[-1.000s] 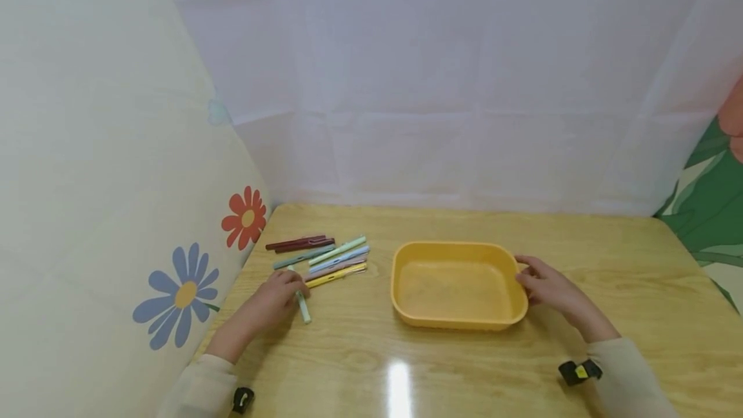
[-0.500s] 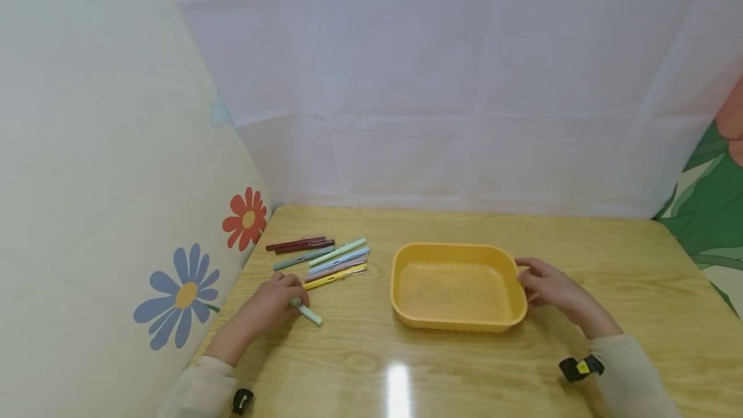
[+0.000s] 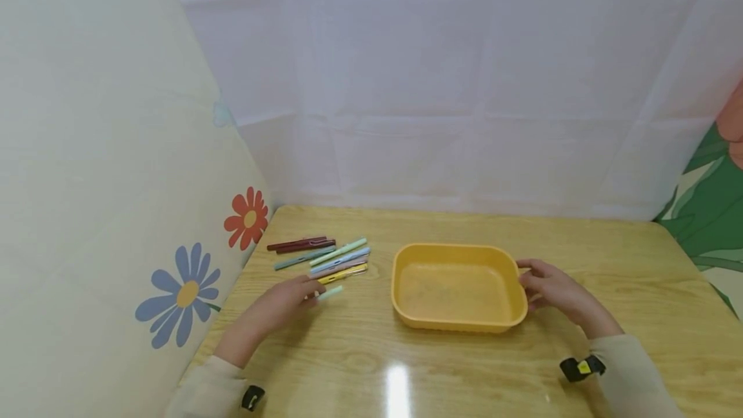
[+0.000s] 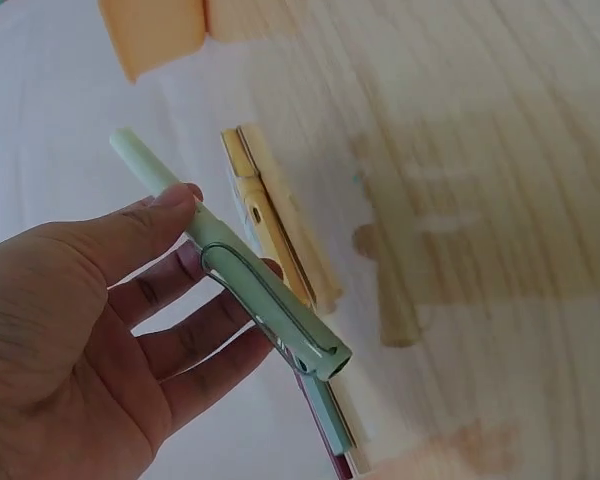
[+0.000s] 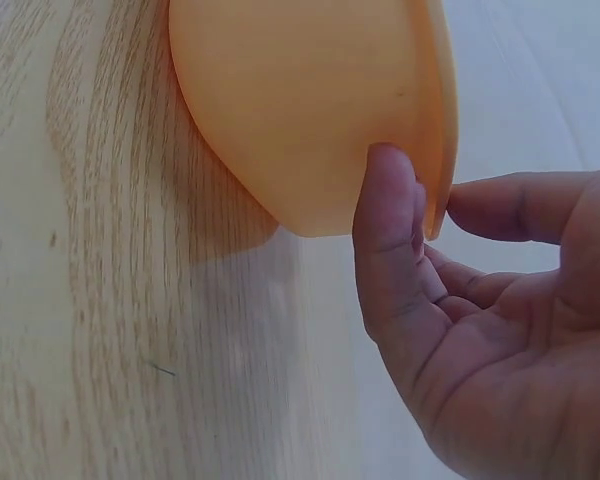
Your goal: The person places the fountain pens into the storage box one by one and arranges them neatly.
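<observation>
The left hand point(image 3: 281, 304) pinched a slim pale-green pen point(image 4: 242, 272), the right hand point(image 3: 556, 290) a rectangular yellow plastic tray point(image 3: 455, 325). Loosening fingertips could drop the pen.

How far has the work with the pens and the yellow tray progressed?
Done: apparently nothing yet, since the yellow tray contains no pens. In hand: the left hand holds a pale green pen; the right hand holds the tray's end. Remaining: probably the other pens, which lie on the table.

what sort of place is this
Probably an indoor tabletop set up for recording: a wood-grain table, a creased pale cloth behind it, and a flower-print panel at its side.
</observation>
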A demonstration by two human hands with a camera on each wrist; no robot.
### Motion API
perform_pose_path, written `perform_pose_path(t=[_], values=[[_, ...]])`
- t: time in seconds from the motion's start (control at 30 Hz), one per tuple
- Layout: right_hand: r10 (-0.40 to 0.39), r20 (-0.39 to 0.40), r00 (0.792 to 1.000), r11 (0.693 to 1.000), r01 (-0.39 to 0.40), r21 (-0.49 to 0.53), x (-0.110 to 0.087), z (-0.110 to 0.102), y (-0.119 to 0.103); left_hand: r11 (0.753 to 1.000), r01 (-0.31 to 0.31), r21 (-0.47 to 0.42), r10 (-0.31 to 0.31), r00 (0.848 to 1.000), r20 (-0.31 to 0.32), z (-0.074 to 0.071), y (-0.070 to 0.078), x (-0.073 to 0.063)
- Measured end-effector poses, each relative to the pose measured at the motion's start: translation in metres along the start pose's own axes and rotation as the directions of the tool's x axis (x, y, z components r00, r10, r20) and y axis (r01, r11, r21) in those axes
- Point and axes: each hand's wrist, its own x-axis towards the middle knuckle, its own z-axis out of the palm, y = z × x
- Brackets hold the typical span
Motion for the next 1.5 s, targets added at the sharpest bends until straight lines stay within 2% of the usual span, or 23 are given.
perform_pose_path(t=[0.17,0.27,0.43,0.5,0.63,0.8,0.87,0.93,1.0,1.03,1.1,1.13,1.2,1.27,1.3,1.4,1.5], values=[[0.009,-0.004,1.0,1.0,-0.009,-0.003,0.001,0.0,0.0,0.999,-0.049,-0.011,0.05,0.997,0.054,0.007,0.009,0.007],[0.015,-0.008,1.0,1.0,-0.015,-0.01,0.001,0.0,0.0,0.994,-0.111,-0.025,0.113,0.99,0.087,0.012,0.014,0.014],[0.02,-0.013,1.0,1.0,-0.02,-0.018,0.001,0.0,0.0,0.963,-0.27,0.0,0.269,0.96,0.081,0.02,0.024,0.025],[0.023,-0.013,1.0,1.0,-0.023,-0.019,0.001,0.0,-0.001,0.949,-0.315,0.025,0.313,0.947,0.07,0.023,0.027,0.029],[0.028,-0.011,1.0,0.999,-0.028,-0.016,0.001,0.001,-0.001,0.935,-0.35,0.052,0.346,0.936,0.064,0.027,0.036,0.034],[0.018,-0.007,1.0,1.0,-0.018,-0.016,0.0,0.0,-0.001,0.935,-0.354,0.03,0.351,0.933,0.084,0.029,0.045,0.041],[0.017,-0.006,1.0,1.0,-0.017,-0.017,0.0,0.0,-0.001,0.937,-0.348,0.02,0.345,0.934,0.092,0.029,0.047,0.041],[0.022,-0.011,1.0,1.0,-0.022,-0.014,0.001,0.0,-0.001,0.94,-0.34,0.033,0.337,0.939,0.067,0.029,0.049,0.041],[0.024,-0.012,1.0,1.0,-0.024,-0.014,0.001,0.0,-0.001,0.958,-0.281,0.055,0.28,0.96,0.023,0.029,0.05,0.038],[0.025,-0.012,1.0,1.0,-0.025,-0.013,0.001,0.001,-0.001,0.97,-0.232,0.069,0.233,0.973,-0.008,0.029,0.051,0.037],[0.026,-0.013,1.0,1.0,-0.026,-0.013,0.0,0.002,-0.001,0.994,-0.09,0.07,0.094,0.994,-0.064,0.029,0.053,0.033],[0.025,-0.013,1.0,1.0,-0.025,-0.014,0.0,0.002,-0.001,0.998,-0.004,0.055,0.009,0.996,-0.084,0.029,0.054,0.032],[0.023,-0.011,1.0,1.0,-0.023,-0.012,-0.001,0.002,-0.002,0.987,0.161,0.0,-0.16,0.983,-0.091,0.029,0.057,0.03],[0.022,-0.011,1.0,1.0,-0.022,-0.015,-0.001,0.001,-0.002,0.954,0.293,-0.072,-0.297,0.953,-0.057,0.03,0.06,0.03],[0.022,-0.011,1.0,1.0,-0.022,-0.018,-0.001,0.001,-0.002,0.936,0.338,-0.104,-0.343,0.939,-0.038,0.031,0.061,0.03],[0.029,-0.017,0.999,0.999,-0.029,-0.023,0.0,0.002,-0.003,0.887,0.424,-0.184,-0.426,0.904,0.027,0.035,0.063,0.032],[0.028,-0.015,0.999,0.999,-0.028,-0.022,0.001,0.003,-0.003,0.866,0.447,-0.224,-0.446,0.893,0.057,0.04,0.063,0.036]])
